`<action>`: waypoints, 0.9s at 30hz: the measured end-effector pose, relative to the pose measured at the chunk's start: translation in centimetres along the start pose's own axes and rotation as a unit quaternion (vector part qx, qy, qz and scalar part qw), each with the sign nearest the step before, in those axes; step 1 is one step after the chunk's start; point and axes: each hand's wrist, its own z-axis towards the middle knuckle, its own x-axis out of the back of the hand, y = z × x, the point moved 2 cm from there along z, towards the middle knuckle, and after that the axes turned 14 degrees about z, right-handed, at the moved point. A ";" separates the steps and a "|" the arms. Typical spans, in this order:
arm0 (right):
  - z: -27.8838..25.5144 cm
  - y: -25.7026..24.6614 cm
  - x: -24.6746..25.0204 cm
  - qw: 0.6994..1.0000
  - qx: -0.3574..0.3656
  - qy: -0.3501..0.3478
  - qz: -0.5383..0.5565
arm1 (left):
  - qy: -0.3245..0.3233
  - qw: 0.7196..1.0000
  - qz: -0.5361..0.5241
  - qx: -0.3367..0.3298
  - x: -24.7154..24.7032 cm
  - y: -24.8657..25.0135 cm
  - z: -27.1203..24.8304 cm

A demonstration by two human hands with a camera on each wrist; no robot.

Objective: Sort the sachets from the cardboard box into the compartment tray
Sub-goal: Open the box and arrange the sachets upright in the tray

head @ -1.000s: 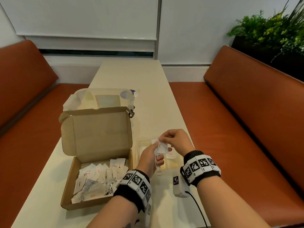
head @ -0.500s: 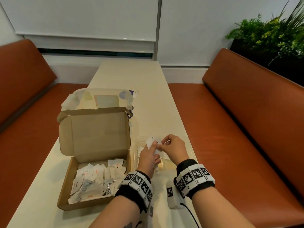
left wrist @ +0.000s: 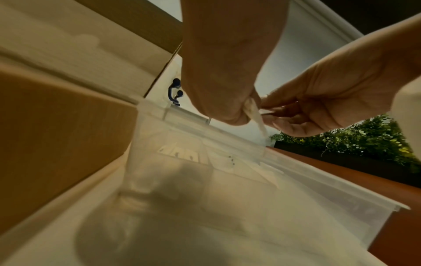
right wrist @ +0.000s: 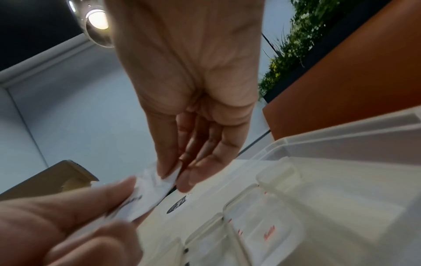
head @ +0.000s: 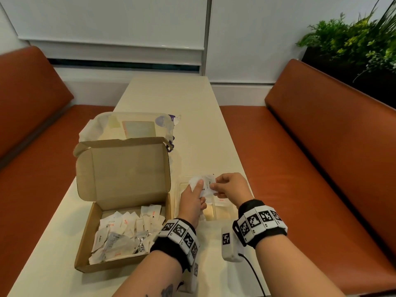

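Observation:
Both hands hold white sachets (head: 205, 185) over the clear compartment tray (head: 227, 214). My left hand (head: 192, 200) grips a small bunch of them, thumb on top. My right hand (head: 230, 187) pinches the right edge of one sachet (right wrist: 159, 187) between thumb and fingers. In the left wrist view the sachet edge (left wrist: 256, 115) shows between the two hands above the tray (left wrist: 296, 180). A sachet with red print (right wrist: 270, 232) lies in one tray compartment. The open cardboard box (head: 85, 243) at the left holds several more sachets (head: 126, 230).
A clear plastic bag with papers (head: 132, 127) lies behind the box's raised lid (head: 124, 168). Orange benches (head: 310, 179) run along both sides of the narrow cream table (head: 192, 116). Plants (head: 353, 43) stand at the far right. A cabled white device (head: 230, 245) hangs under my right wrist.
Both hands have dropped lower over the tray, and the sachets have moved a little farther from me. The right hand keeps its pinch on one sachet.

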 end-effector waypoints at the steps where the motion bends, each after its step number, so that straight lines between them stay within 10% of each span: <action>1: 0.1 -0.1 0.2 1.000 -0.004 -0.007 -0.013 | 0.003 1.000 -0.001 -0.003 0.1 0.0 0.1; 8: 0.5 -1.5 0.9 0.982 0.007 -0.077 -0.172 | -0.002 0.996 0.077 -0.032 0.4 -0.4 0.5; 17: 0.2 0.0 0.0 1.000 0.016 -0.015 -0.001 | 0.029 0.998 0.053 -0.032 0.7 -0.9 1.3; 27: 0.7 1.8 -0.7 0.975 0.003 -0.027 -0.222 | 0.039 0.997 -0.028 -0.053 2.5 -1.7 1.3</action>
